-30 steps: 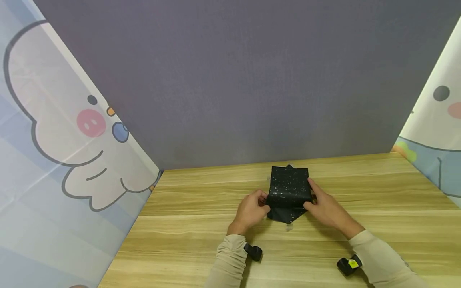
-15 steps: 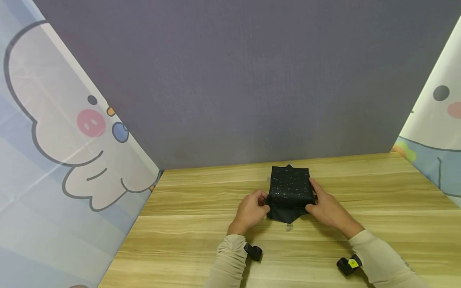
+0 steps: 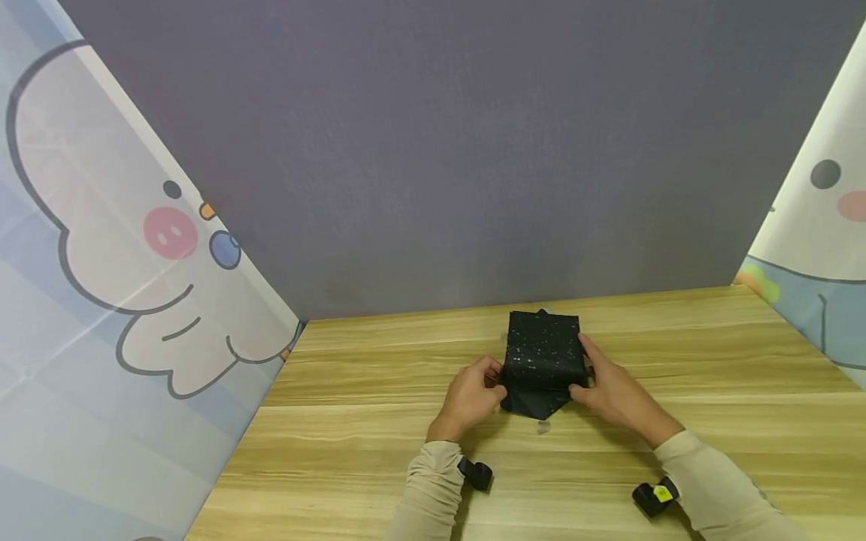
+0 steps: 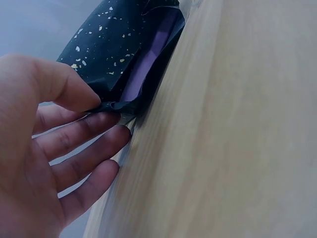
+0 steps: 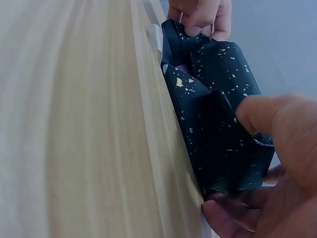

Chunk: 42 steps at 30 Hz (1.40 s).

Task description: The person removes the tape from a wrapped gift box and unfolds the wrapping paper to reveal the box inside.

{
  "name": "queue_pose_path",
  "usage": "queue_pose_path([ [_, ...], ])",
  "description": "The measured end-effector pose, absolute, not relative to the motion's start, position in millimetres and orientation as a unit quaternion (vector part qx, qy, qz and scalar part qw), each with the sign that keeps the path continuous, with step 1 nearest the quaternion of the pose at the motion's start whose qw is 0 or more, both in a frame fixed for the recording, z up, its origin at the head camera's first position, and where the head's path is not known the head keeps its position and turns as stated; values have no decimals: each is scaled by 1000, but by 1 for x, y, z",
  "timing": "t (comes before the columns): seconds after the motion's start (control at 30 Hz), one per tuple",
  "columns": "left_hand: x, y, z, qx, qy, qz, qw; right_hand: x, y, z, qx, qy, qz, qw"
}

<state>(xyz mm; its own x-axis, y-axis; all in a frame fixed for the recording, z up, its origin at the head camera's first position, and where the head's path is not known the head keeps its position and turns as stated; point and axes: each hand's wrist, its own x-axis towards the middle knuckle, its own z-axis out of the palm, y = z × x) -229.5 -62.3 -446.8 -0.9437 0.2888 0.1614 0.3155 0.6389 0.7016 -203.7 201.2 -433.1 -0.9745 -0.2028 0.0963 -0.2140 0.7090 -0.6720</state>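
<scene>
Black wrapping paper (image 3: 544, 347) with white and gold flecks is folded over a purple object (image 4: 148, 62), which is mostly hidden inside. My left hand (image 3: 469, 397) pinches the paper's near left corner between thumb and index finger, and its other fingers are spread in the left wrist view. At the opposite end, my right hand (image 3: 614, 392) grips the package, thumb (image 5: 265, 111) against the upper fold and fingers round the lower edge. A pointed flap of paper (image 3: 537, 403) lies toward me on the table. In the right wrist view the near side gapes, showing a little purple.
The package lies on a wood-grain table (image 3: 365, 376) near the grey back wall (image 3: 460, 165). Small translucent pieces like tape (image 3: 543, 427) show near the paper. Cartoon-printed sheets (image 3: 88, 225) hang on both sides. Each wrist wears a black camera (image 3: 476, 475).
My right hand shifted slightly right with the paper's right edge, then came back left. The left hand keeps its place at the left corner.
</scene>
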Motion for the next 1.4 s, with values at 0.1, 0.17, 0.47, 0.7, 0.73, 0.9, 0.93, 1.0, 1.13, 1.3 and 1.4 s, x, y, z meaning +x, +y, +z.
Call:
queue_pose_path([
  [0.1,-230,-63,-447,-174,-903,-391,22,-204,201,-434,120,-924,362,0],
  [0.17,-230,-63,-448,-176,-903,-390,23,-203,201,-434,125,-923,363,-5],
  [0.47,-231,-62,-448,-178,-905,-385,25,-202,201,-433,138,-919,369,-8],
  [0.7,-230,-61,-447,-177,-905,-386,21,-201,201,-433,138,-923,360,-7],
  [0.73,-230,-61,-448,-178,-905,-386,22,-201,201,-433,139,-923,358,-6],
  [0.9,-230,-61,-448,-179,-906,-382,27,-200,200,-434,144,-927,346,-3],
  [0.93,-230,-61,-449,-177,-907,-380,27,-200,200,-434,146,-927,345,-3],
  [1.0,-230,-60,-449,-177,-909,-376,30,-200,201,-434,151,-928,340,0],
  [1.13,-231,-59,-449,-178,-913,-366,35,-200,201,-435,158,-929,334,3],
  [1.3,-231,-59,-449,-183,-915,-358,39,-200,202,-437,157,-933,325,6],
  [1.4,-231,-59,-450,-187,-917,-351,38,-200,203,-437,165,-932,322,13],
])
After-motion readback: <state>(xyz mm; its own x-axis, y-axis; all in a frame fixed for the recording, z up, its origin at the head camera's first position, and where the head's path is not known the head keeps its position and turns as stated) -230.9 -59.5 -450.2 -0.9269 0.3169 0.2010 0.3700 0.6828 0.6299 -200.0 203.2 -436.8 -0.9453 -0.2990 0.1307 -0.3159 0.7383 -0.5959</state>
